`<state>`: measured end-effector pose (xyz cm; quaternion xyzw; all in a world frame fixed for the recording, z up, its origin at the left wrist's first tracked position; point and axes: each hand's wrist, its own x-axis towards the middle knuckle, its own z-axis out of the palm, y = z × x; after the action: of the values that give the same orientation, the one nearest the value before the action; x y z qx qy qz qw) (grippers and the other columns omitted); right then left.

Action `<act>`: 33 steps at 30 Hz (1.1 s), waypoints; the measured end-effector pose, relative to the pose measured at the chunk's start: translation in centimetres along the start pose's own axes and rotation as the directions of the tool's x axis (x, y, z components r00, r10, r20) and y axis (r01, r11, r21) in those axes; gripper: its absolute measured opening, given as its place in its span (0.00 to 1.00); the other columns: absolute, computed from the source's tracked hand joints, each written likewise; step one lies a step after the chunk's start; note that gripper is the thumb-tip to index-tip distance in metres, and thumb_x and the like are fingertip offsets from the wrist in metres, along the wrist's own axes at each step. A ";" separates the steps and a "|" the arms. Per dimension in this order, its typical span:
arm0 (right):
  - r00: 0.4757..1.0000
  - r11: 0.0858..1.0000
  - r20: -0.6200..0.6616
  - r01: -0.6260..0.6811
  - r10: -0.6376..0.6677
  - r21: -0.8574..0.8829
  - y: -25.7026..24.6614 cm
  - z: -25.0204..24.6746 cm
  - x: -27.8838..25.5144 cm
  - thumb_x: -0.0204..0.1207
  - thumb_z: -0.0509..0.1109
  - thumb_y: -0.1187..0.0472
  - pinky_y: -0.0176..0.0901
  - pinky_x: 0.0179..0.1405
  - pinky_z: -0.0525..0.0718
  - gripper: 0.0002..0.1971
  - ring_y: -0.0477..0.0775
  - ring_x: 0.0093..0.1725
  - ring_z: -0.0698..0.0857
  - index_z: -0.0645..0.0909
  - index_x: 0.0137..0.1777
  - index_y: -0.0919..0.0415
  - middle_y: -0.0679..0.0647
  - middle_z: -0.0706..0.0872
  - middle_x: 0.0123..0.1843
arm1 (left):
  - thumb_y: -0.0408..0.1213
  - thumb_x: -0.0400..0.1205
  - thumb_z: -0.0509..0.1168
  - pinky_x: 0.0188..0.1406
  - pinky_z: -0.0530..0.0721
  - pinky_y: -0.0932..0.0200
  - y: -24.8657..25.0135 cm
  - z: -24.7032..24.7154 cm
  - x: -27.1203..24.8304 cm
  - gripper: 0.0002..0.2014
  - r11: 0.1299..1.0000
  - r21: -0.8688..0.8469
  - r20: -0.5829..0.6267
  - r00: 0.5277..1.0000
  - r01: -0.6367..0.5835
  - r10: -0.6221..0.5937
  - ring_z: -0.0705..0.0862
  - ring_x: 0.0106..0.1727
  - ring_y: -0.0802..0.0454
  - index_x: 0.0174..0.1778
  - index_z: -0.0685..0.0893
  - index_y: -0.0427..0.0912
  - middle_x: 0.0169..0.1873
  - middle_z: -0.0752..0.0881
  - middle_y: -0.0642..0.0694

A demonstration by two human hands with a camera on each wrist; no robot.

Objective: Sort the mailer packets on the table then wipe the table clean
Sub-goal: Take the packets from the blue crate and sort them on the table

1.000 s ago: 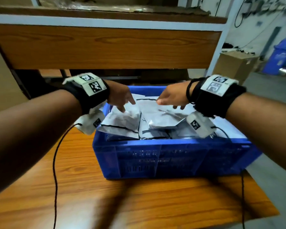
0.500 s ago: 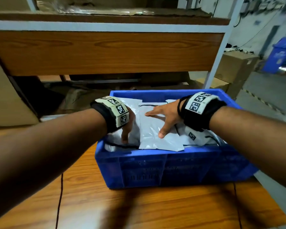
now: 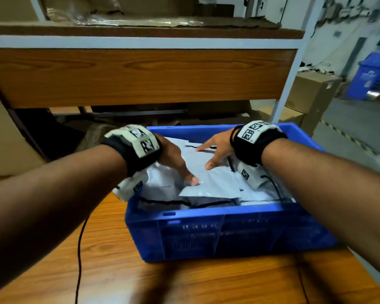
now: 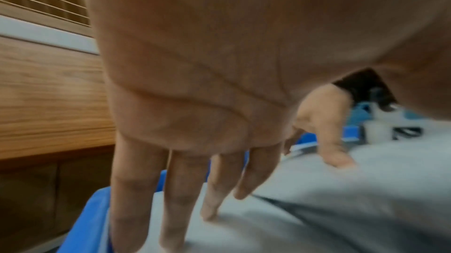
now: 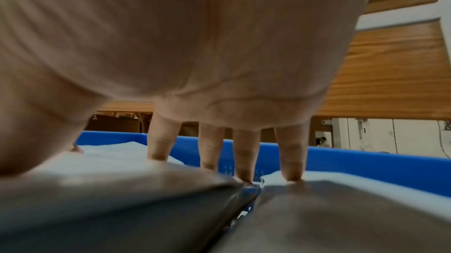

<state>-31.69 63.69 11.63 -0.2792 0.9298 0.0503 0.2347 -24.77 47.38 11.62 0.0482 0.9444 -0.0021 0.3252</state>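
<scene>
No readable text anywhere: only black-and-white coded squares on the wristbands (image 3: 140, 141), and faint blurred embossing on the near wall of the blue crate (image 3: 228, 233).

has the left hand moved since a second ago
Yes. The left hand was up at the blue crate's far left corner; it has come down and toward the near wall, fingers now on the mailer packets.

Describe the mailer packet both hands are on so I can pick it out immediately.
Start at the blue crate on the wooden table; it is full of pale mailer packets. The one you want lies on top near the middle, under the left hand and right hand. Unlike its crumpled neighbours, it lies flat and smooth.
</scene>
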 end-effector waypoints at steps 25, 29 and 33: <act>0.995 0.996 0.066 -0.073 0.070 0.045 4.6 1.0 -4.4 0.61 0.80 0.40 0.51 0.81 0.52 0.57 0.51 0.84 0.54 0.47 0.84 0.39 0.44 0.52 0.86 | 0.71 0.66 0.69 0.75 0.67 0.52 1.6 -0.4 -0.9 0.50 0.992 0.119 -0.166 0.986 0.028 -0.008 0.74 0.74 0.45 0.80 0.68 0.45 0.73 0.77 0.47; 0.979 0.988 0.140 -0.152 0.146 0.032 6.1 2.6 -4.4 0.61 0.80 0.38 0.54 0.82 0.53 0.56 0.52 0.85 0.51 0.48 0.84 0.37 0.44 0.49 0.86 | 0.68 0.73 0.65 0.79 0.57 0.49 2.7 0.1 -0.4 0.51 0.984 0.177 -0.102 0.995 0.037 -0.019 0.60 0.82 0.46 0.85 0.46 0.53 0.82 0.62 0.45; 0.984 0.987 0.121 -0.141 0.131 0.080 6.3 2.2 -5.0 0.62 0.80 0.39 0.52 0.80 0.58 0.54 0.53 0.84 0.56 0.50 0.83 0.35 0.46 0.53 0.86 | 0.70 0.71 0.65 0.81 0.56 0.45 2.8 -0.2 0.0 0.53 0.987 0.152 -0.096 0.995 0.053 -0.039 0.58 0.83 0.44 0.84 0.41 0.57 0.83 0.59 0.45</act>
<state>-30.56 71.96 11.80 -0.2009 0.9328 0.0412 0.2962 -24.64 50.14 11.83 0.0515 0.9564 -0.0804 0.2760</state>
